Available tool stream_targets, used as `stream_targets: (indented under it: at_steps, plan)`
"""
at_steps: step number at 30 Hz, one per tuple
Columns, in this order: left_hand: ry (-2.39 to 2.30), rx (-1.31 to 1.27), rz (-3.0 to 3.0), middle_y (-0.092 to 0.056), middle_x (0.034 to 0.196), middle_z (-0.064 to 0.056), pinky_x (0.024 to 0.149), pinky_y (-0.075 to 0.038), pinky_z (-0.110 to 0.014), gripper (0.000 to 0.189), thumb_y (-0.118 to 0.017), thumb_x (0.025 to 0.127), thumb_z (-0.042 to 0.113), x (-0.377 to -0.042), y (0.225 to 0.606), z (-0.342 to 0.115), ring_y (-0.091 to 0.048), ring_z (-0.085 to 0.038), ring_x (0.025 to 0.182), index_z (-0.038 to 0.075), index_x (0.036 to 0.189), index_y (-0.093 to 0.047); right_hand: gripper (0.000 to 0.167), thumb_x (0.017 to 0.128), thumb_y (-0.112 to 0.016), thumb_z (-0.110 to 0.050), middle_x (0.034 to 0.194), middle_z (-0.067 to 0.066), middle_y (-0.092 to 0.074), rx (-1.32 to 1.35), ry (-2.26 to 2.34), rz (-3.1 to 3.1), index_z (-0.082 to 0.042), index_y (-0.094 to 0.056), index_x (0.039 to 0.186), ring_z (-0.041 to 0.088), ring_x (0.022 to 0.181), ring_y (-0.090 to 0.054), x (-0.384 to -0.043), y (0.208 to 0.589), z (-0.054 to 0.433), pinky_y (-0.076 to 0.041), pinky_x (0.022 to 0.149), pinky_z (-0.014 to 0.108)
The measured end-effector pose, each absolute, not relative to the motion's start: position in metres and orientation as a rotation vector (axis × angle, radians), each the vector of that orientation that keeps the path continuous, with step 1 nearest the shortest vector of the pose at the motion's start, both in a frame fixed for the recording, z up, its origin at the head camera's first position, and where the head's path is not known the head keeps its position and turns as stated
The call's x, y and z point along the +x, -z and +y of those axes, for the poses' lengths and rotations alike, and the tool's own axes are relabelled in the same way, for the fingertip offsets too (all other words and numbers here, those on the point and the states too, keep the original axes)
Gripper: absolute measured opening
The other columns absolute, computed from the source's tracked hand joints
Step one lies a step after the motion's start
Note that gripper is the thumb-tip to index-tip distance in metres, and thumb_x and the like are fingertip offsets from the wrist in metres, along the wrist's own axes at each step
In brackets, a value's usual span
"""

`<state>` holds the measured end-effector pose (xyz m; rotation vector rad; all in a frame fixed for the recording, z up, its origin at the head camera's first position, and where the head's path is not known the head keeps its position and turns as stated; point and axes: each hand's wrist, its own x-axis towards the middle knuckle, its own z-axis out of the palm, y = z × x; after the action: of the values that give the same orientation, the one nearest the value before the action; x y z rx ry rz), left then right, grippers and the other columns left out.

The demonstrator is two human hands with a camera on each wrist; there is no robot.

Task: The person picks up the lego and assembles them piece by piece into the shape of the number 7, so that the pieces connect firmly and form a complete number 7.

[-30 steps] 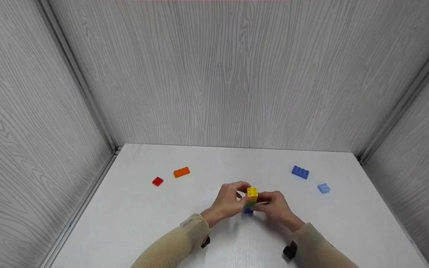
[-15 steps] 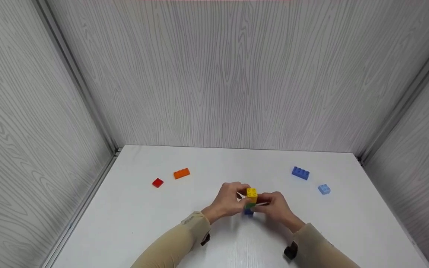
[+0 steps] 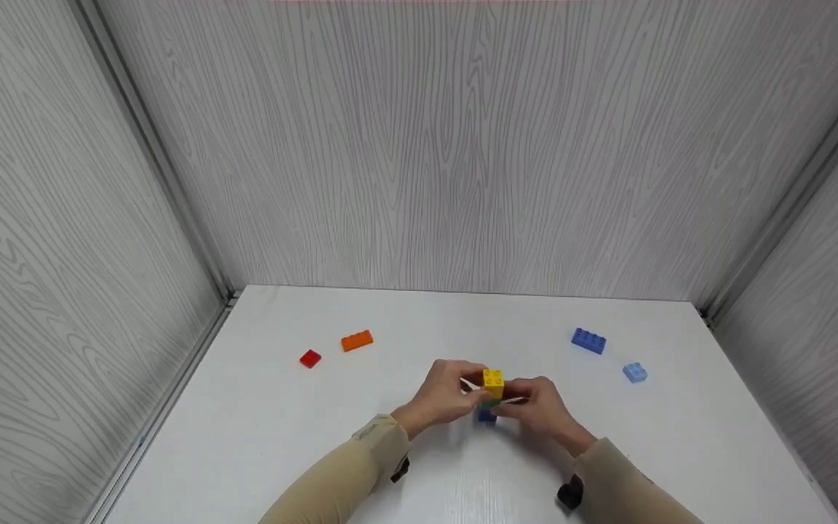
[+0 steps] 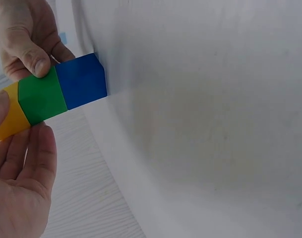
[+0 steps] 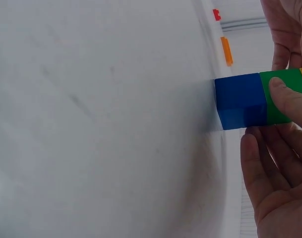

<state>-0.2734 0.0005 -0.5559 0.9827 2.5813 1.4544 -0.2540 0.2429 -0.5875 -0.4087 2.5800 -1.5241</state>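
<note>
A stack of three toy bricks stands upright on the white table, held between my two hands. On top is a yellow brick (image 3: 493,383), under it a green brick (image 4: 43,95), and at the bottom a dark blue brick (image 5: 241,100) whose base meets the tabletop. My left hand (image 3: 444,393) pinches the yellow brick, its thumb on the near face and fingers behind. From the other side my right hand (image 3: 541,409) grips the green brick, thumb pressed to its face. In the head view the fingers cover much of the green brick.
On the white table (image 3: 281,437), a red brick (image 3: 310,359) and an orange brick (image 3: 357,340) lie at the left. A blue brick (image 3: 588,340) and a light blue brick (image 3: 635,372) lie at the right. Grey wood-patterned walls (image 3: 419,145) enclose the back and sides.
Both hands keep their hold on the stack and hardly move. The whole head view has shifted slightly, with everything a little lower in the picture.
</note>
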Motion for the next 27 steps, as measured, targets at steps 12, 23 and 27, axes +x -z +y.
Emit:
stream_targets:
  at_steps: [12,23,27]
  plan:
    - [-1.434,0.911,2.550,-0.084,0.129,-0.001,0.089,-0.064,-0.021,0.029,-0.080,0.106,0.025,-0.269,0.556,-0.007,-0.078,-0.020,0.114,0.018,0.134,-0.081,0.033,0.098,-0.089,-0.018,0.128,0.011,-0.085,-0.422,1.521,2.589,-0.013,-0.084,0.130,0.029,0.115,-0.081,-0.252,0.587,0.242,-0.069,0.100,0.040]
    - [-1.382,0.797,2.572,-0.082,0.131,-0.014,0.099,-0.066,-0.036,0.031,-0.079,0.105,0.025,-0.272,0.566,-0.040,-0.077,-0.025,0.116,0.008,0.132,-0.079,0.038,0.098,-0.089,-0.018,0.133,0.007,-0.083,-0.296,1.490,2.580,-0.013,-0.082,0.135,0.026,0.119,-0.078,-0.252,0.587,0.241,-0.066,0.107,0.046]
    - [-1.370,0.763,2.587,-0.082,0.130,-0.014,0.099,-0.066,-0.037,0.032,-0.078,0.106,0.025,-0.273,0.568,-0.051,-0.077,-0.024,0.115,0.007,0.132,-0.079,0.040,0.097,-0.090,-0.018,0.133,0.009,-0.083,-0.283,1.494,2.586,-0.010,-0.082,0.135,0.027,0.119,-0.078,-0.253,0.588,0.240,-0.066,0.108,0.048]
